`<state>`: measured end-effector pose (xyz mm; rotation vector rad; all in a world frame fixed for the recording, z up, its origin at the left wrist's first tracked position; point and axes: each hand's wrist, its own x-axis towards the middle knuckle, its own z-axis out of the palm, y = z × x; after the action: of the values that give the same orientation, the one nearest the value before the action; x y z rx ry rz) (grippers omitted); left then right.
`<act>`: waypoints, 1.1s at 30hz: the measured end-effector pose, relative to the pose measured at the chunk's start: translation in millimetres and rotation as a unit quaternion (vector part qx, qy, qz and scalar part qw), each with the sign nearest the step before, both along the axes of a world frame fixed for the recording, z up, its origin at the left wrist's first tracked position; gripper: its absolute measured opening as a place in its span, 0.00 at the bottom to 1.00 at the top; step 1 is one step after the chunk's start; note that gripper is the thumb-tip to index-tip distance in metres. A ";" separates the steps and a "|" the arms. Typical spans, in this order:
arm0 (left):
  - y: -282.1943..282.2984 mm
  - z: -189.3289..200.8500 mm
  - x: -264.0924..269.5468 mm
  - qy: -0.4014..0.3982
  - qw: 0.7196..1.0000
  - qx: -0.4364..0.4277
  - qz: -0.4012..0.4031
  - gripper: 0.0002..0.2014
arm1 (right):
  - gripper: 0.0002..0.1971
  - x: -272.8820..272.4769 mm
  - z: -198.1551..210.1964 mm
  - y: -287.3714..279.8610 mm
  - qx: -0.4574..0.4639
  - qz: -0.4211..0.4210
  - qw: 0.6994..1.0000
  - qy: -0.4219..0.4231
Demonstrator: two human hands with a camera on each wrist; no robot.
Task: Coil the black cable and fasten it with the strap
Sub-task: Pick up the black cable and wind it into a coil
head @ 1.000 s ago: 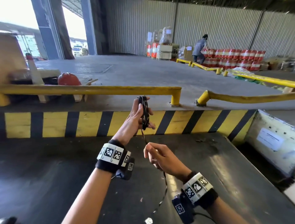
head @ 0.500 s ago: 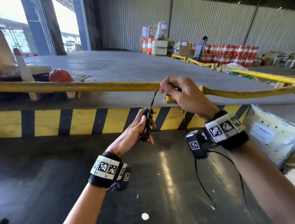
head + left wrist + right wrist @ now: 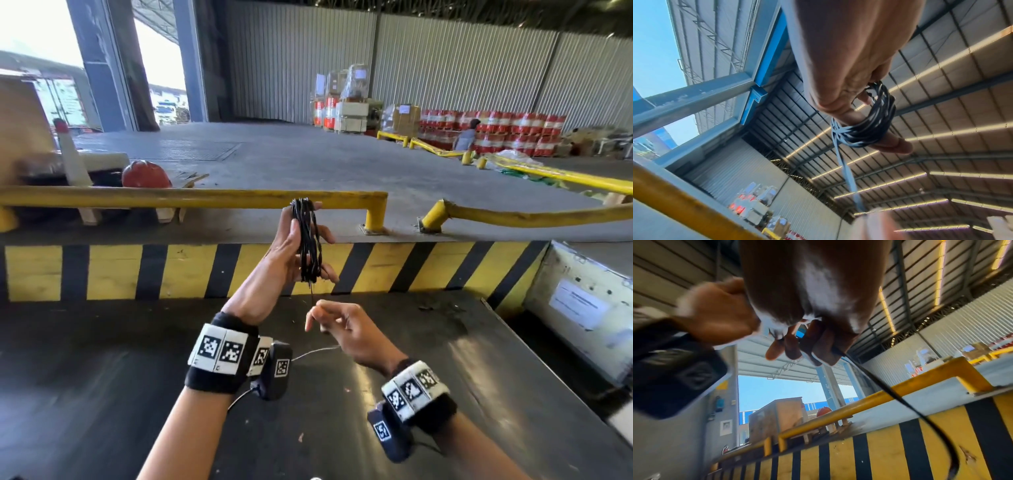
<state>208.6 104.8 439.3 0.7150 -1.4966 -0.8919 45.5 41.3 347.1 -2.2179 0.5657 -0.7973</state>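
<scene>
A black cable coil (image 3: 308, 243) of several loops is wound upright around my raised left hand (image 3: 291, 246), between thumb and fingers. In the left wrist view the coil (image 3: 871, 123) loops over the thumb and a loose strand (image 3: 846, 172) hangs down from it. My right hand (image 3: 339, 325) is just below the coil with curled fingers that pinch the free strand (image 3: 311, 296). The right wrist view shows the cable (image 3: 879, 386) running out from under the curled fingers (image 3: 818, 347) toward the lower right. No strap is visible.
I stand at a dark metal platform (image 3: 102, 394) bounded by a yellow-black striped kerb (image 3: 171, 270) and a yellow rail (image 3: 171, 198). A grey box (image 3: 582, 298) stands at the right. A red helmet (image 3: 145, 174) lies beyond the rail. A person (image 3: 466, 138) is far off by red drums.
My right hand has come down from above the coil, where it held the strand high, to just below it. The left hand has risen with the coil.
</scene>
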 end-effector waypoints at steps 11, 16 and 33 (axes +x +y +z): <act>-31.4 -34.0 35.4 -0.123 0.982 0.116 0.089 0.17 | 0.14 -29.6 57.3 17.1 -0.107 -0.005 0.994 -0.019; -14.7 -46.3 22.1 -0.177 0.977 0.111 0.052 0.18 | 0.13 -40.7 101.8 -6.1 -0.175 -0.048 0.983 -0.037; 17.2 -38.8 9.2 0.004 0.997 0.053 -0.062 0.20 | 0.13 20.8 -2.6 -20.6 0.166 0.007 0.979 -0.114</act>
<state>217.7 122.0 400.4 0.6990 -1.5078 -1.0741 66.3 20.8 344.4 -1.7964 0.5275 -0.8683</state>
